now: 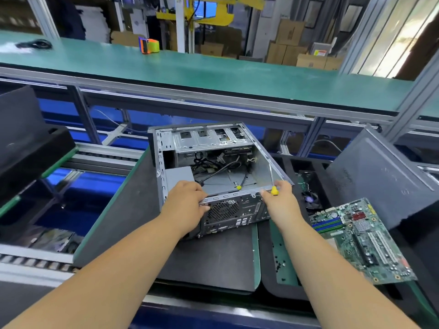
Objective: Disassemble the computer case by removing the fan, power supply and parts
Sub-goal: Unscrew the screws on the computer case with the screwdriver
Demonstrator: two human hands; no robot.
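An open grey computer case (pixel 261 160) lies on its side on a dark mat, its rear panel with the round fan grille (pixel 223 210) facing me. Loose black cables (pixel 221 167) and a grey power supply (pixel 178 176) sit inside. My left hand (pixel 187 200) grips the top edge of the rear panel at the left. My right hand (pixel 280 195) holds a yellow-handled screwdriver (pixel 273 184) with its shaft pointing up and away, and rests on the panel's right edge.
A green motherboard (pixel 361 236) lies at the right, with a second board and fan (pixel 308 198) behind it in a black tray. A dark case panel (pixel 380 176) leans at the far right. Small screws (pixel 280 262) lie scattered on the green mat. A conveyor (pixel 95 160) runs at the left.
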